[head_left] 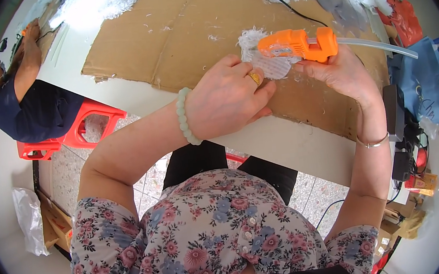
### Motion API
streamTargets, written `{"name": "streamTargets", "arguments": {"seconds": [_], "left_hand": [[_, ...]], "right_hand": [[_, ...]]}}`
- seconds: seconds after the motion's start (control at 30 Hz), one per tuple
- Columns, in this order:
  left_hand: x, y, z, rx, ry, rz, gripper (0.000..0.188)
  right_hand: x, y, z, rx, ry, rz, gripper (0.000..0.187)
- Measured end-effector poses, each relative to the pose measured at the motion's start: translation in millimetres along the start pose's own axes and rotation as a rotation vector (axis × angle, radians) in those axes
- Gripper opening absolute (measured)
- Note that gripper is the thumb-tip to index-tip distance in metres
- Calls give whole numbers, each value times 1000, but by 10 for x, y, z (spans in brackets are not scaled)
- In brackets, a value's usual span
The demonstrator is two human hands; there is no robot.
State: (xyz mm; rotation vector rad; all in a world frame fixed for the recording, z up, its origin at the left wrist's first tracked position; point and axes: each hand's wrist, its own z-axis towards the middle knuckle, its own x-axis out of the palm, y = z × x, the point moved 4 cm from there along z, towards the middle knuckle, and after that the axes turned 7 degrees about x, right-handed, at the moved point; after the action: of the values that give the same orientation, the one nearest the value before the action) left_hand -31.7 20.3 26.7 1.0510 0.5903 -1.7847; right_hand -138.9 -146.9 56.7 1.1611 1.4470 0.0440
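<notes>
My right hand (342, 73) is wrapped round an orange glue gun (295, 45), its nozzle end pointing left. A long translucent glue stick (381, 46) sticks out of the gun's back. Under the nozzle is a small white fringed piece (270, 67), feathery along its upper edge. My left hand (228, 96) is closed at the left edge of that piece, fingers bent; its fingertips are partly hidden. The gun covers part of the piece, so I cannot tell whether the nozzle touches it.
Brown cardboard (176, 34) covers the white table (135, 95), strewn with white shreds. White fluffy heaps (101, 5) lie at the far side. A black cord (291, 9) runs to the gun area. A blue bag (422, 81) is at the right. Another person (28, 98) works at far left.
</notes>
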Motion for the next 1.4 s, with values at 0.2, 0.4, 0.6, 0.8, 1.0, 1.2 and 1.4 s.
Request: {"name": "streamTargets", "arguments": {"seconds": [0.2, 0.4, 0.6, 0.8, 1.0, 1.2, 1.4], "left_hand": [[-82, 43, 9, -59, 46, -43, 42], [-35, 37, 7, -21, 15, -36, 38], [-38, 16, 19, 5, -3, -31, 39], [-22, 9, 20, 14, -13, -27, 38], [-27, 17, 6, 18, -2, -8, 38], [-13, 28, -16, -15, 65, -52, 40], [-5, 33, 6, 20, -37, -42, 35]], "right_hand": [[17, -34, -10, -18, -28, 66, 30], [-57, -52, -35, -109, -39, 154, 29], [-68, 6, -46, -151, -90, 450, 26], [59, 92, 36, -96, -187, 58, 28], [-310, -69, -100, -125, -277, 287, 24], [-357, -230, -406, -50, -193, 215, 32], [-186, -382, -439, 58, -149, 252, 32]]}}
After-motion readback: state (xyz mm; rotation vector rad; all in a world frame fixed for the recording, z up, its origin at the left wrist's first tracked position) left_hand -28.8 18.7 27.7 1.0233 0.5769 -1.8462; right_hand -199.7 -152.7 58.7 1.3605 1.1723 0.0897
